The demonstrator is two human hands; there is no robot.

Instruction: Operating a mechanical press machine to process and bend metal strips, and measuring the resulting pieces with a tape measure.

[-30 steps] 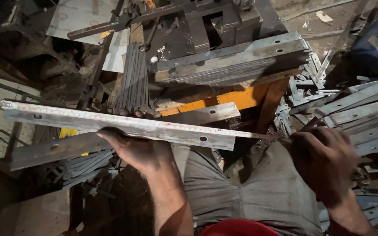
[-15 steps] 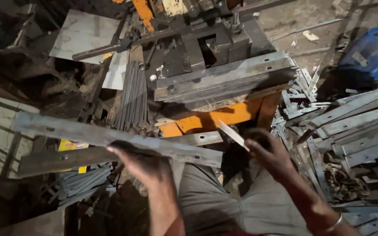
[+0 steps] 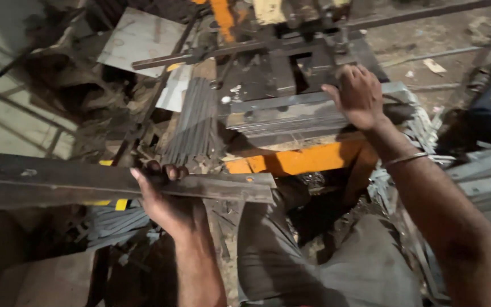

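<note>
My left hand (image 3: 163, 196) grips a long grey angle-iron bar (image 3: 58, 181) from below, at about its right third; the bar runs level across the left half of the view, its right end near my knee. My right hand (image 3: 358, 94) is stretched forward and rests on a stack of flat steel strips (image 3: 291, 113) lying on the orange-framed press machine (image 3: 302, 158). Its fingers curl over the top of the stack. A thin bangle sits on that wrist.
Dark machine parts and a long lever rod (image 3: 228, 48) stand behind the stack. A bundle of thin rods (image 3: 194, 119) leans left of the machine. More angle bars (image 3: 484, 176) pile up at the right, a metal sheet (image 3: 137, 45) at the upper left. My grey-trousered legs (image 3: 313, 256) fill the bottom.
My right hand has moved from near my knee up and forward onto the strip stack. The bar in my left hand has dropped lower and shifted left; the view has tilted forward.
</note>
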